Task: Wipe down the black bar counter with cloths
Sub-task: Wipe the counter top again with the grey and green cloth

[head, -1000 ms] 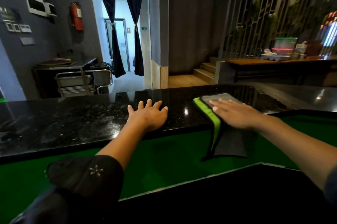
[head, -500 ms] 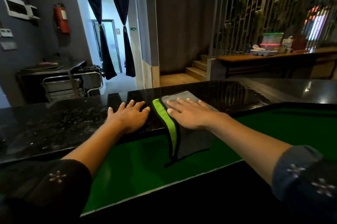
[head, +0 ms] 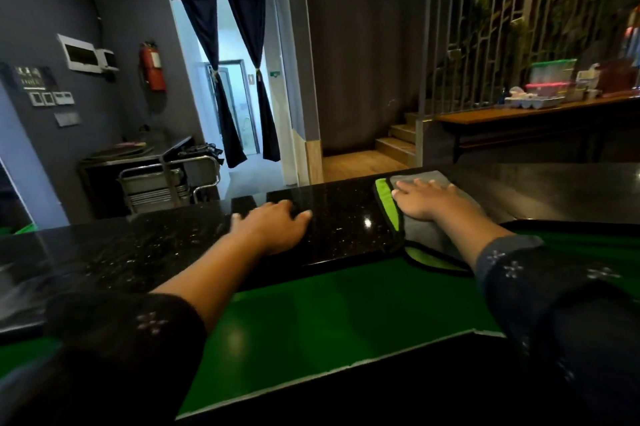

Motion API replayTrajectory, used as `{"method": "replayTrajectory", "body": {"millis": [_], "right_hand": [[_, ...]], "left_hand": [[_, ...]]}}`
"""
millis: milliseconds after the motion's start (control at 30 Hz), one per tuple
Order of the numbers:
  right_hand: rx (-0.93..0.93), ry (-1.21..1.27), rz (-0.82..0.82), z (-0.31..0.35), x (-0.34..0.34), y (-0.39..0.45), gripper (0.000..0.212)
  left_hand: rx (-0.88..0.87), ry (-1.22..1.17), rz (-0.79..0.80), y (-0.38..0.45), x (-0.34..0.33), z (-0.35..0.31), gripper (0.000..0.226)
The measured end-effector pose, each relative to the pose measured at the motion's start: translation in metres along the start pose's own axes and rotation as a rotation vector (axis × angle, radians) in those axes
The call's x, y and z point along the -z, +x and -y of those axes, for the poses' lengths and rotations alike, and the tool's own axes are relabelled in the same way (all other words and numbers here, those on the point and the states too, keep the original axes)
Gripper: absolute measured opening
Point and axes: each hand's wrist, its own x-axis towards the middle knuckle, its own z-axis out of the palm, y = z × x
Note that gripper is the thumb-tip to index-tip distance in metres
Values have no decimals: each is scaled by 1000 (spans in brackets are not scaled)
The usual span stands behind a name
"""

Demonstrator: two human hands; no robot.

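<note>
Dark sleeves [head: 138, 325] with small pale flower stitching: 2, at the bottom edge of the view, 1 on each forearm.

Green surface [head: 329, 314]: flat, glossy, with a pale near edge; sits lower than the counter and just in front of it.

Black bar counter [head: 346, 228]: polished stone with fine light speckles, glossy, catching a bright point of light; long axis runs left to right across the view. The left stretch shows dull streaks and smears.

Left hand [head: 270, 228]: palm down, resting flat on the bare counter, fingers straight and slightly spread, holding nothing. Blurred at the fingertips.

Cloth [head: 420, 235]: soft grey fabric with a bright green border, rectangular. Long axis runs from the near counter edge away toward the far edge. The far part lies flat on the counter; the near part droops over the counter's front edge, its green hem curling above the green surface.

Right hand [head: 426, 200]: palm down on the cloth, fingers straight and together, pointing left and away, pressing the fabric onto the counter. Well apart from the left hand.

Metal trolley [head: 166, 183]: tubular steel, beyond the counter at left.

Red fire extinguisher [head: 154, 67]: on the grey wall.

Dark curtains [head: 235, 86]: 2, tied back at a bright doorway.

Wooden steps [head: 394, 145] and wooden table [head: 519, 114] carrying plastic containers: far right, behind a metal lattice screen.
</note>
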Motion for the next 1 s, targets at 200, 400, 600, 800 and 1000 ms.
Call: {"method": "replayTrajectory", "body": {"millis": [200, 400, 600, 800, 1000], "right_hand": [[185, 18, 47, -26, -9, -40, 56], [265, 25, 69, -75, 7, 4, 54], [118, 37, -152, -54, -12, 90, 62], [405, 122, 133, 52, -3, 101, 56], [135, 69, 98, -48, 15, 130, 60]], "left_hand": [[-41, -143, 110, 31, -21, -79, 71], [-36, -65, 28, 47, -45, -79, 72], [-28, -18, 10, 54, -49, -81, 68], [-24, 14, 14, 54, -51, -80, 66], [-29, 3, 21, 54, -51, -76, 67]]}}
